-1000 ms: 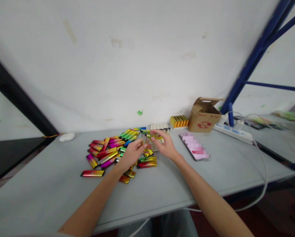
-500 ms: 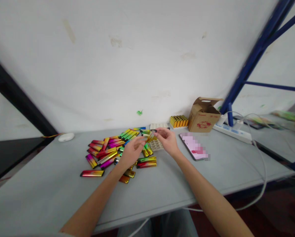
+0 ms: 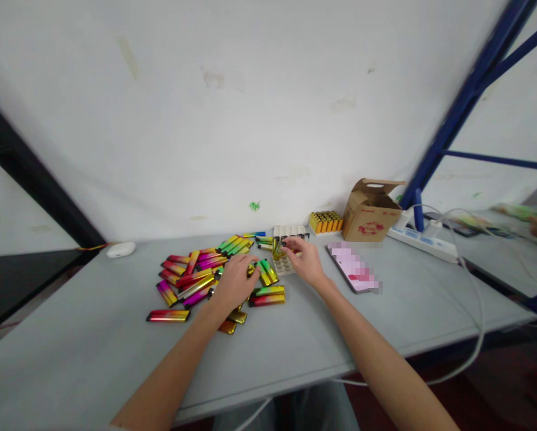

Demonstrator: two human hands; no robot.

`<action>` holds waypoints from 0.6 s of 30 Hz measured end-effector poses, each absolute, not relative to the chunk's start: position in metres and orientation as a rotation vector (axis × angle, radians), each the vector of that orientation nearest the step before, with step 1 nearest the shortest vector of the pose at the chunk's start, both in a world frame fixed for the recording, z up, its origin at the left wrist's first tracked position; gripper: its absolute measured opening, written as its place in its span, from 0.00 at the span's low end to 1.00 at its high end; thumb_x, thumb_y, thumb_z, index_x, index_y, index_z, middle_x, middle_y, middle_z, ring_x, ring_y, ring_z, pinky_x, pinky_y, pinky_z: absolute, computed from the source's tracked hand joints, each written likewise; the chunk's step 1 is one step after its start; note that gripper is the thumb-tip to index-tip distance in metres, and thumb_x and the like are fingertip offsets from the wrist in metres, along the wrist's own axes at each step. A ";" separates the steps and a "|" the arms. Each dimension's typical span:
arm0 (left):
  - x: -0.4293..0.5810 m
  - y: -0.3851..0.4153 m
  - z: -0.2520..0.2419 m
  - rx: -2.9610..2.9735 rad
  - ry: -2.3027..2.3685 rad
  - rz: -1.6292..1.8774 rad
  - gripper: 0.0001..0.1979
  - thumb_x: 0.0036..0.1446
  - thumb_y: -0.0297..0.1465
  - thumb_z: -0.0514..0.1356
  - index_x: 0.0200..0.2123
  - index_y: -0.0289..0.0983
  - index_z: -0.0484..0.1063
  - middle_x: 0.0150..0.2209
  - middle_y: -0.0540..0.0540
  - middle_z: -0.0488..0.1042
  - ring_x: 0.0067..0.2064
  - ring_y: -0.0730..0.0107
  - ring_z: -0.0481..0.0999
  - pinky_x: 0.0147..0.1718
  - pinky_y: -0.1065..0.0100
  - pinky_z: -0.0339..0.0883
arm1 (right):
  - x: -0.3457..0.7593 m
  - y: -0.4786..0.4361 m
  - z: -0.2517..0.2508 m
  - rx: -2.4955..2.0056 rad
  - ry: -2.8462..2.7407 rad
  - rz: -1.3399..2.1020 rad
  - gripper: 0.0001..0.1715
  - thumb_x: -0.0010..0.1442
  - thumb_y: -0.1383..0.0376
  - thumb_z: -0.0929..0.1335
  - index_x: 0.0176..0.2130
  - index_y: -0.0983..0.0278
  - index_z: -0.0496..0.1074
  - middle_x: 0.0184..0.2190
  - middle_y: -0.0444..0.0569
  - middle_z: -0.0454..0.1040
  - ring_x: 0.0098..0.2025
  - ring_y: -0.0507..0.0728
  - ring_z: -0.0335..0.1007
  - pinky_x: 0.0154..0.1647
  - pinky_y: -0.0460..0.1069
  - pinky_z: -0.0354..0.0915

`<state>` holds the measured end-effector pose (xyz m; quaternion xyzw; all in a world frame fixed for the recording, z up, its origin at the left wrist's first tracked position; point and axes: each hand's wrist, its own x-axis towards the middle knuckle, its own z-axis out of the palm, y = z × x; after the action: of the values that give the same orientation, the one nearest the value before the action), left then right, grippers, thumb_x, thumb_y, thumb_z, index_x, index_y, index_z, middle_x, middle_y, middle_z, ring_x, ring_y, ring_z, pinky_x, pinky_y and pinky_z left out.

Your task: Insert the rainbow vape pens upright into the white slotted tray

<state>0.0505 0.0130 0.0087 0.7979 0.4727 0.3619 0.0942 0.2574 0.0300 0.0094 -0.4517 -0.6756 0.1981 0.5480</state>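
Note:
My right hand (image 3: 308, 262) is closed on a gold-yellow lighter (image 3: 276, 248), held by the fingertips over a pale tray (image 3: 285, 266) with rows of cells. My left hand (image 3: 234, 281) lies over the right side of a pile of shiny lighters (image 3: 196, 281), its fingers curled round a yellow lighter (image 3: 251, 269); part of that lighter is hidden. Near the left fingers lie green-and-gold lighters (image 3: 268, 273). A red-and-gold lighter (image 3: 268, 300) rests closer to the front.
Behind the tray, a block of upright orange lighters (image 3: 325, 222) stands beside an open cardboard box (image 3: 370, 212). A phone (image 3: 352, 269) lies to the right. A power strip (image 3: 425, 242) with white cables is at far right, and a white case (image 3: 121, 250) at far left.
My left hand has moved away from the lighter in my right hand, left and down onto the pile. My right hand has lowered slightly toward the tray, still holding its lighter.

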 end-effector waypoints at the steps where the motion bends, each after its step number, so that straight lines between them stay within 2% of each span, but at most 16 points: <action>1: 0.049 0.014 0.008 2.389 1.423 1.063 0.10 0.57 0.34 0.56 0.39 0.38 0.74 0.42 0.39 0.76 0.48 0.51 0.71 0.52 0.51 0.62 | 0.258 0.030 0.009 -1.072 -1.608 0.460 0.09 0.57 0.62 0.67 0.39 0.62 0.73 0.34 0.49 0.80 0.35 0.58 0.77 0.37 0.52 0.71; 5: 0.044 0.018 0.008 2.446 1.490 1.013 0.11 0.58 0.35 0.55 0.40 0.37 0.74 0.43 0.37 0.75 0.49 0.49 0.71 0.53 0.50 0.62 | 0.257 0.029 0.008 -1.071 -1.607 0.429 0.16 0.58 0.63 0.67 0.47 0.61 0.70 0.38 0.50 0.80 0.38 0.58 0.78 0.39 0.53 0.71; 10: 0.042 0.019 0.005 2.500 1.512 0.972 0.12 0.59 0.35 0.55 0.40 0.36 0.74 0.42 0.37 0.75 0.48 0.50 0.72 0.51 0.50 0.64 | 0.258 0.029 0.006 -1.071 -1.652 0.361 0.09 0.59 0.62 0.67 0.41 0.61 0.73 0.37 0.49 0.79 0.36 0.57 0.77 0.41 0.53 0.71; 14: 0.043 0.017 0.004 2.547 1.526 0.954 0.11 0.60 0.33 0.54 0.40 0.36 0.73 0.41 0.39 0.75 0.47 0.54 0.72 0.51 0.52 0.65 | 0.259 0.030 0.005 -1.066 -1.715 0.314 0.11 0.60 0.63 0.66 0.42 0.62 0.73 0.38 0.49 0.78 0.36 0.56 0.75 0.41 0.52 0.70; 18: 0.046 0.015 0.005 2.596 1.559 0.883 0.10 0.60 0.33 0.54 0.40 0.36 0.73 0.42 0.40 0.75 0.48 0.56 0.72 0.51 0.53 0.65 | 0.260 0.028 0.005 -1.054 -1.799 0.105 0.13 0.62 0.67 0.64 0.45 0.63 0.74 0.43 0.53 0.74 0.45 0.58 0.72 0.48 0.53 0.68</action>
<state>0.0457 0.0146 0.0047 0.8230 0.4943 0.2799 -0.0063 0.2598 0.0278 0.0053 -0.4363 -0.7448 0.0437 0.5031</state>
